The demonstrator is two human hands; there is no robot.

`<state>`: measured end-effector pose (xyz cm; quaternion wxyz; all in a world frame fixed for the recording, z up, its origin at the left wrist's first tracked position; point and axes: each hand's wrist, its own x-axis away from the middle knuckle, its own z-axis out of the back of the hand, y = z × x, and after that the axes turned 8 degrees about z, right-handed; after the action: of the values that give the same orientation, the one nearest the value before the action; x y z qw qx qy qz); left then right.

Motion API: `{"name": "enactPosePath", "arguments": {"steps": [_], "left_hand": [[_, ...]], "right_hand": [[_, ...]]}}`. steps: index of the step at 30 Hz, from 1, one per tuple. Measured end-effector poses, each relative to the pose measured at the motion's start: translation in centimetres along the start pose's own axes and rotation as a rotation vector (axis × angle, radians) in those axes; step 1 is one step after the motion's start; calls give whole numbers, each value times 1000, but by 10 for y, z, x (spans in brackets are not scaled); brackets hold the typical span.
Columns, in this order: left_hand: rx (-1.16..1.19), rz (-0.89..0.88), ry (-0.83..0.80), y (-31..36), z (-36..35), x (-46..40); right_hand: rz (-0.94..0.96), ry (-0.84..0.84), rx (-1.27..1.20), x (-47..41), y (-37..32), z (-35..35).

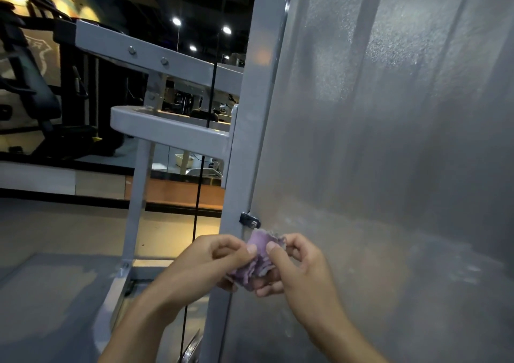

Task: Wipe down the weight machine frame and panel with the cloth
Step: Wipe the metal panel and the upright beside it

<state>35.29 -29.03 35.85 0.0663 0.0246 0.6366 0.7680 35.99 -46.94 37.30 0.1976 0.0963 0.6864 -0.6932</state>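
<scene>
left hand (207, 262) and right hand (296, 268) pinch the cloth (257, 259) (purple) beside the panel (389, 140).

My left hand (203, 262) and right hand (294, 268) meet low in front of me, the cloth (257, 259) pinched between them. Just above it sits a small bracket (249, 219), where the upright frame post (244, 146) meets the panel (389, 140) to its right. A cable (199, 196) hangs left of the post, probably behind it.

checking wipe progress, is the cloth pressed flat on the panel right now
No, the purple cloth is bunched between the left hand and right hand, held in front of the panel.
</scene>
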Motion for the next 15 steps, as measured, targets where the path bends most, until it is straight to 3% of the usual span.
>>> {"name": "enactPosePath", "arguments": {"steps": [6,10,15], "left_hand": [[244,42,-11,-4,-5,-7],[213,83,-73,-11,-11,-14],[383,-37,105,-11,-16,-22]], "right_hand": [[-54,101,-191,9,24,-5],[-95,154,-353,11,39,-6],[-164,34,-493,15,46,-12]]}}
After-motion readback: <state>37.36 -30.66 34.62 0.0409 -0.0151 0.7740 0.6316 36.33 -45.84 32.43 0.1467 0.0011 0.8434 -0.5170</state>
